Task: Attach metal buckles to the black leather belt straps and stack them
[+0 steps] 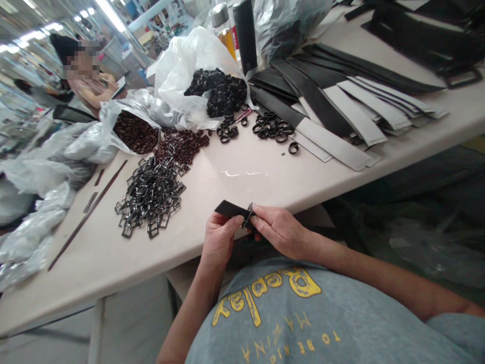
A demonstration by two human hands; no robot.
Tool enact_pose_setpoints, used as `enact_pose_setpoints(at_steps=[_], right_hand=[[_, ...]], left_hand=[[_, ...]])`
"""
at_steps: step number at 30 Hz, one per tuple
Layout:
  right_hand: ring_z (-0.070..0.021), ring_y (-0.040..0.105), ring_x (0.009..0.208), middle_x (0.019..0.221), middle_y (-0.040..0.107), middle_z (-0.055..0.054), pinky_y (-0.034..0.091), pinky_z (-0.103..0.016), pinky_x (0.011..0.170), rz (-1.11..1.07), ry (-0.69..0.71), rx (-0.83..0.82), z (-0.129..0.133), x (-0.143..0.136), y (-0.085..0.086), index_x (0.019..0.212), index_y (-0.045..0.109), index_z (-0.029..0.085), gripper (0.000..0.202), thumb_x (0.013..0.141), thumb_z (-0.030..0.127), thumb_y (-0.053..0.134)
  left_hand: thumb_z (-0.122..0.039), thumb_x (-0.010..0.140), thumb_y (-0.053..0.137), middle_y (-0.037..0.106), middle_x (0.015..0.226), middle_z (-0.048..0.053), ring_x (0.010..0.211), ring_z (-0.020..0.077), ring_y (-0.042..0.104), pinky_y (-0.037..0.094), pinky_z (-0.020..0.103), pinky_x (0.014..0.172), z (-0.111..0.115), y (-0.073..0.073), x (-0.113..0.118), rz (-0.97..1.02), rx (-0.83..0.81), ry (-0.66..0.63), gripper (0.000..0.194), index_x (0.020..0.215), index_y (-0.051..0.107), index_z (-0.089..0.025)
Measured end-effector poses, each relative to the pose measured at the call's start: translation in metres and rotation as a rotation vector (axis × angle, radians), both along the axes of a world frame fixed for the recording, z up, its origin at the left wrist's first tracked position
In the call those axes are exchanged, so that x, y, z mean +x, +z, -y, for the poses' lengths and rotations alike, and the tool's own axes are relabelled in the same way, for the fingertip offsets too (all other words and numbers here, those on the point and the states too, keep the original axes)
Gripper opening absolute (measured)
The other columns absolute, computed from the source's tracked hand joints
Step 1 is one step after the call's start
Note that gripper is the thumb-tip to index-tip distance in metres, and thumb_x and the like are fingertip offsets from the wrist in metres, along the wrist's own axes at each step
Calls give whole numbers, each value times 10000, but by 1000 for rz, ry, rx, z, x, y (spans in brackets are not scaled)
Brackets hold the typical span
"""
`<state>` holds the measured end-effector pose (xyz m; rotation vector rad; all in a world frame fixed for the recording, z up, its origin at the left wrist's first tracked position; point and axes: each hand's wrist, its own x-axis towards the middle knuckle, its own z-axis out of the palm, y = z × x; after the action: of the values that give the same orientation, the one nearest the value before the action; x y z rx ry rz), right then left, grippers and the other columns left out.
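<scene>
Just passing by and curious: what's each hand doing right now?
Left hand: closed, holding the black strap.
Right hand: closed, fingertips pinching at the buckle.

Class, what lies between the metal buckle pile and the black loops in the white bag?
In the head view, loose brown loops lie next to the buckle pile, then white plastic before the black loops.

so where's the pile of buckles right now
In the head view, the pile of buckles lies on the table, left of the hands, beside the small brown loops.
</scene>
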<state>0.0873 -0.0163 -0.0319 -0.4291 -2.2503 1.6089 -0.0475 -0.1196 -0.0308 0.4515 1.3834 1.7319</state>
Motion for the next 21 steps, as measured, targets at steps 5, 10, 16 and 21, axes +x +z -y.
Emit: enact_pose_setpoints(at_steps=[5, 10, 16, 21], right_hand=[[-147, 589, 659, 759, 648, -43, 465, -264, 611, -49, 101, -18, -3, 4, -3, 861, 597, 156, 220, 951, 326, 492], [-92, 556, 532, 683, 618, -6, 437, -207, 503, -60, 108, -266, -4, 5, -5, 807, 595, 155, 376, 994, 466, 492], [-77, 547, 527, 703, 612, -4, 418, -183, 471, -57, 377, -473, -17, 7, -4, 857, 602, 142, 475, 955, 601, 528], [-86, 571, 603, 750, 629, -15, 459, -196, 558, -58, 410, -388, -22, 7, 0, 890, 626, 130, 443, 972, 555, 530]], left_hand=[[-283, 612, 908, 731, 704, -6, 565, 116, 622, 518, 234, 569, 3, 4, 0, 32, -16, -56, 252, 764, 737, -178], [-374, 703, 858, 715, 705, 14, 543, 156, 628, 530, 295, 555, 9, 4, 0, 79, 40, -185, 268, 812, 729, -166], [-468, 659, 876, 671, 676, 7, 580, 167, 635, 537, 315, 622, 17, 9, -1, 151, 66, -308, 385, 848, 732, -164], [-401, 647, 889, 618, 707, -5, 642, 140, 592, 478, 256, 607, 17, 13, -7, 58, 67, -310, 330, 715, 670, -163]])
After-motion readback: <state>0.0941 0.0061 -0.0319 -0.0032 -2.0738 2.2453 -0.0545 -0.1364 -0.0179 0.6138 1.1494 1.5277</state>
